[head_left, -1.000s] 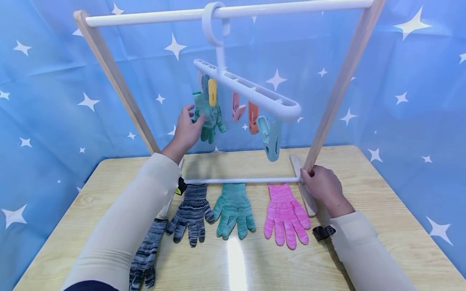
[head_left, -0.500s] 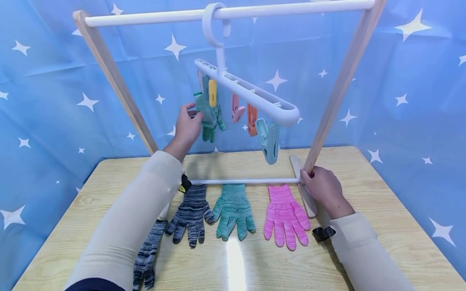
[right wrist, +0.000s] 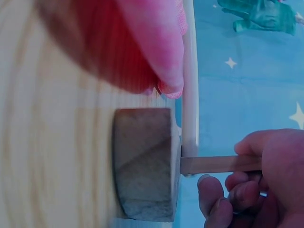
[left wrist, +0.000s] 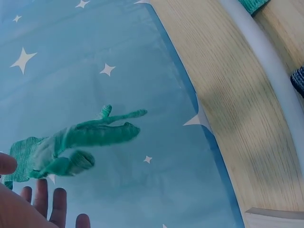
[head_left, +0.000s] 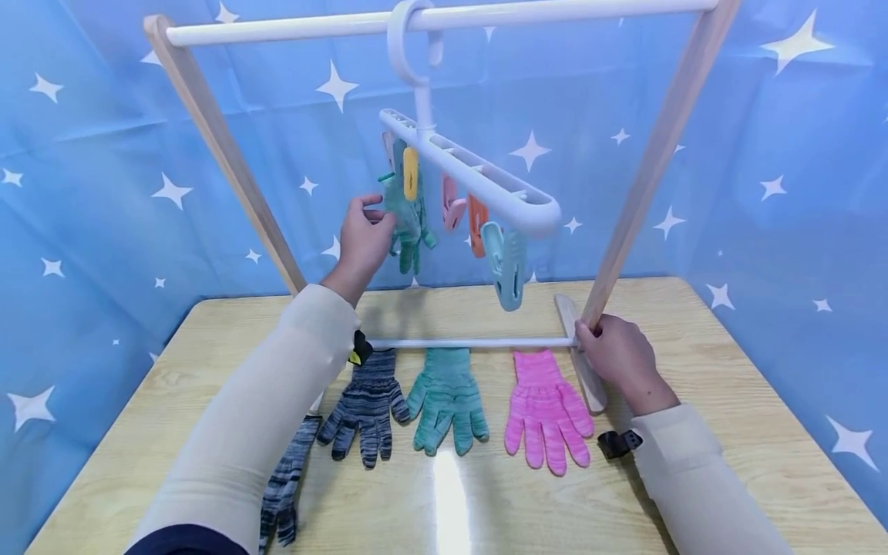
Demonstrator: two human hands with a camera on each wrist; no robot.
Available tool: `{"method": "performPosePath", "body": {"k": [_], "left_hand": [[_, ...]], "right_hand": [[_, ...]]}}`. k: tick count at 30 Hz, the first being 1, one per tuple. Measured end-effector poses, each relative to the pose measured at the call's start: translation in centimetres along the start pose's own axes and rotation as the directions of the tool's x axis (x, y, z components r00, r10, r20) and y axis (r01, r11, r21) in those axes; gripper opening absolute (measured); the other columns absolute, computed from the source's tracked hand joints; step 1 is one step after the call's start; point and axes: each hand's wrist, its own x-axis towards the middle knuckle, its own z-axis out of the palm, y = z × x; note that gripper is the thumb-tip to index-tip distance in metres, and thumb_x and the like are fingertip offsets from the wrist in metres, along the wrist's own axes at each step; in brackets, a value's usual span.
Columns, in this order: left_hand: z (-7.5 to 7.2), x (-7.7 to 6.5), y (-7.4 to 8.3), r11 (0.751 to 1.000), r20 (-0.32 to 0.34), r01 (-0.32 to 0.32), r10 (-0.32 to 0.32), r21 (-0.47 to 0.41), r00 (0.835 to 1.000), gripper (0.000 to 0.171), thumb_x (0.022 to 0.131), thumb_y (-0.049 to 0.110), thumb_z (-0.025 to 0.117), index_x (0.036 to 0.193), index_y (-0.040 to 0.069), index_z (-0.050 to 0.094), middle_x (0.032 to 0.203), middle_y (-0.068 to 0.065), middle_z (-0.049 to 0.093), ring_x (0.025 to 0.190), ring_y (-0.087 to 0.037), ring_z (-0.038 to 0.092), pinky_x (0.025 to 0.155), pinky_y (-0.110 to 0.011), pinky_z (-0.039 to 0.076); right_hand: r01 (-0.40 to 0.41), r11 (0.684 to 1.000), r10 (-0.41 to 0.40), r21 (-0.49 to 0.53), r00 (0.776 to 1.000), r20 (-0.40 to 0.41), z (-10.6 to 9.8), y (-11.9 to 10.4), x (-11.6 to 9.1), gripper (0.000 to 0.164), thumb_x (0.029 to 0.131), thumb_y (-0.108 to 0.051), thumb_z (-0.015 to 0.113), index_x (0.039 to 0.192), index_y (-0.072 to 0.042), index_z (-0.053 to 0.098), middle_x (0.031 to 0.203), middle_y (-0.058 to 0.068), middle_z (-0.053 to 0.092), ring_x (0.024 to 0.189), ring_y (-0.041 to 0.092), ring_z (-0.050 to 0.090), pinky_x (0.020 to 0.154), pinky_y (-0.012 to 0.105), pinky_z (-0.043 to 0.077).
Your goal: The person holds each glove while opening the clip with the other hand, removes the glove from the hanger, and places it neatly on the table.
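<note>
A green knitted glove [head_left: 405, 220] hangs fingers down from clothespins near the far end of a white clip hanger [head_left: 479, 173]. My left hand [head_left: 368, 239] is at its left edge, the thumb overlapping it in the head view. In the left wrist view, the fingers [left wrist: 59, 206] of this hand are spread beside the cuff of the glove [left wrist: 71, 147]. Low on the right side of the drying rack, my right hand [head_left: 620, 358] grips the wooden post [head_left: 645, 181]; the right wrist view shows thumb and fingers around that post [right wrist: 218, 164].
Below the rack's lower white bar [head_left: 472, 343] lie a grey-black glove [head_left: 368, 408], a green glove [head_left: 449, 401] and a pink glove [head_left: 546, 412]. Another grey-black glove [head_left: 286, 493] is partly behind my left sleeve. Yellow [head_left: 411, 174], orange [head_left: 477, 225] and teal [head_left: 506, 266] clothespins hang from the hanger.
My left hand has moved slightly right, and the hanging glove has shifted and turned. The hanger's near end has swung a little left. My right hand keeps its grip on the post.
</note>
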Motion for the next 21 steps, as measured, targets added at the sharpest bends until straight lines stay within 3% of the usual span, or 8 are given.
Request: {"method": "performPosePath", "body": {"k": [4, 13, 21], "left_hand": [[0.3, -0.1, 0.1, 1.000, -0.024, -0.027, 0.027, 0.004, 0.999, 0.038, 0.099, 0.027, 0.056, 0.136, 0.018, 0.050, 0.121, -0.004, 0.056, 0.108, -0.018, 0.056, 0.090, -0.032, 0.053], [1.0, 0.1, 0.3, 0.998, -0.004, -0.051, 0.051, 0.020, 0.999, 0.035, 0.098, 0.030, 0.060, 0.130, 0.017, 0.055, 0.097, 0.001, 0.055, 0.089, -0.017, 0.056, 0.073, -0.029, 0.048], [1.3, 0.2, 0.6, 0.994, 0.021, -0.094, 0.093, 0.055, 0.995, 0.022, 0.096, 0.027, 0.061, 0.110, 0.010, 0.064, 0.097, 0.000, 0.058, 0.089, -0.016, 0.057, 0.072, -0.029, 0.049]], "right_hand": [[0.005, 1.000, -0.005, -0.006, 1.000, -0.005, -0.1, 0.0, 0.0, 0.053, 0.106, -0.044, 0.039, 0.103, 0.002, 0.065, 0.061, 0.007, 0.052, 0.049, 0.018, 0.046, 0.042, 0.032, 0.037], [0.009, 1.000, -0.009, -0.013, 1.000, -0.010, -0.4, -0.1, -0.3, 0.052, 0.106, -0.043, 0.039, 0.101, 0.003, 0.065, 0.061, 0.007, 0.053, 0.050, 0.019, 0.046, 0.043, 0.032, 0.036], [0.008, 1.000, -0.008, -0.008, 1.000, 0.002, -0.3, 0.0, -0.3, 0.052, 0.106, -0.043, 0.039, 0.100, 0.002, 0.065, 0.061, 0.007, 0.053, 0.050, 0.019, 0.046, 0.042, 0.032, 0.036]]}}
